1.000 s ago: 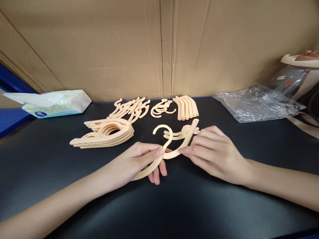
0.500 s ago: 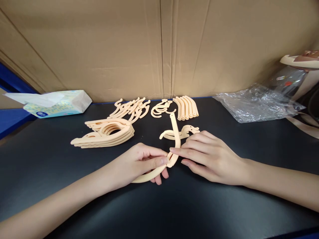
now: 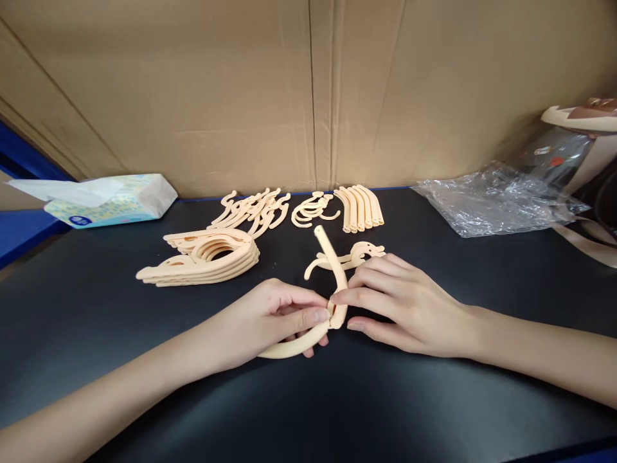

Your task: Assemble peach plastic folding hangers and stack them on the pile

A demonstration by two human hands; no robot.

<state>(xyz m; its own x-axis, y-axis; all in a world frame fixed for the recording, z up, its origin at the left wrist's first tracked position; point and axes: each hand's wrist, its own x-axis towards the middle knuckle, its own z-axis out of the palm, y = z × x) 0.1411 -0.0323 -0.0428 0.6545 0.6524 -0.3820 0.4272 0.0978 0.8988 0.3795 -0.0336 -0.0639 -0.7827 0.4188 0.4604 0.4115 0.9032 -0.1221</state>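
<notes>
Thumb and fingers of my left hand (image 3: 284, 315) are closed around a cream plastic folding hanger (image 3: 292, 345) near its joint. One curved arm of it runs down to the left under my hand, while the other arm (image 3: 330, 251) sticks up and leans left. Against the joint, on its right side, rests the index fingertip of my right hand (image 3: 405, 305); the fingers are stretched out and the thumb is apart from the plastic. Behind it, partly covered by the raised arm and my right hand, lies another hanger assembly (image 3: 359, 254) with a curved hook.
Folded hangers (image 3: 207, 273) are stacked at the left. Along the back lie wavy plastic pieces (image 3: 250, 209), curved hooks (image 3: 308, 211) and a row of hanger arms (image 3: 359, 209). A tissue pack (image 3: 116, 202) stands far left, a clear plastic bag (image 3: 496, 202) right. Cardboard (image 3: 216, 96) closes off the back.
The hanger's raised arm has tilted to the left and its tip is slightly lower. The joint and my left fingers have shifted a little right and down.
</notes>
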